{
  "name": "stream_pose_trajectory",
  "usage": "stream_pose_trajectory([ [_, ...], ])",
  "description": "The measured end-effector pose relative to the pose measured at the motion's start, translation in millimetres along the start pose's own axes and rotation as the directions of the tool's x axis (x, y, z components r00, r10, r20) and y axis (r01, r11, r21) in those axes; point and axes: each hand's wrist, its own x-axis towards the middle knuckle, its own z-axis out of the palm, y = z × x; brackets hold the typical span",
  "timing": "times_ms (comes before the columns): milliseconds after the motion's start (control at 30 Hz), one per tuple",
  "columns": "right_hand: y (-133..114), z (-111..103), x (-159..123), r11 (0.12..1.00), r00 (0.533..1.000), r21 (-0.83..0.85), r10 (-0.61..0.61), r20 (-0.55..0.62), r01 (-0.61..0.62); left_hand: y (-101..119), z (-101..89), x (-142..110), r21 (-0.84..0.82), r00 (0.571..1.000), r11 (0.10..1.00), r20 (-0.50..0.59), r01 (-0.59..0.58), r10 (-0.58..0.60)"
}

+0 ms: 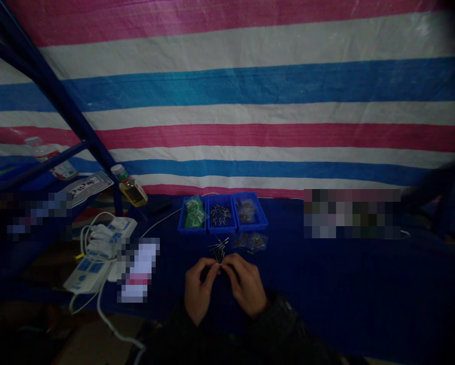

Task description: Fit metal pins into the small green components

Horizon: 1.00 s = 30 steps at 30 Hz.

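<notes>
- We identify a pink, white and blue striped tarpaulin [227, 96] as the backdrop on the far side, with a dark blue metal frame tube [56, 96] slanting down across its left end.
- We note a dark blue cloth-covered surface [326, 284] running across the scene in front of the tarpaulin.
- At left we find a white power strip [85, 274] with white cables, and farther away a bottle of yellow liquid [130, 188].
- At far centre we see three blue plastic trays [221, 214] side by side: green-tinted bags in the left one, metal pins in the middle, clear bags in the right.
- Just near of the trays we locate a small heap of loose metal pins [218, 249], with two small clear bags [248, 242] just to its right.
- We observe the left hand [199, 289] and right hand [246, 284] held close together, just near of the heap, fingers curled and fingertips meeting. They are closed on something too small to identify.
</notes>
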Motion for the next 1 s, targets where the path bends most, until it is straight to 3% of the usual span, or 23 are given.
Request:
stream_pose_trajectory([
  [333,0.9,1.0,-2.5,1.0,1.0,0.004,-0.001,0.012,0.001,-5.9,-0.1,-0.6,-0.014,1.0,1.0,-0.012,-0.012,0.012],
  [567,-2.6,-0.6,-1.7,0.994,0.998,-0.087,0.064,-0.002,-0.064,-4.1,0.5,-0.8,0.006,1.0,1.0,-0.016,-0.012,0.012],
  [833,-0.9,0.5,-2.5,1.0,1.0,-0.026,-0.011,0.013,0.011,0.9,0.2,-0.6,-0.002,1.0,1.0,-0.019,-0.006,0.006],
  [1000,-1.4,0.1,-2.1,0.997,0.999,-0.068,0.033,-0.011,-0.034,-0.5,0.0,-0.8,0.007,1.0,1.0,-0.02,-0.012,0.012],
])
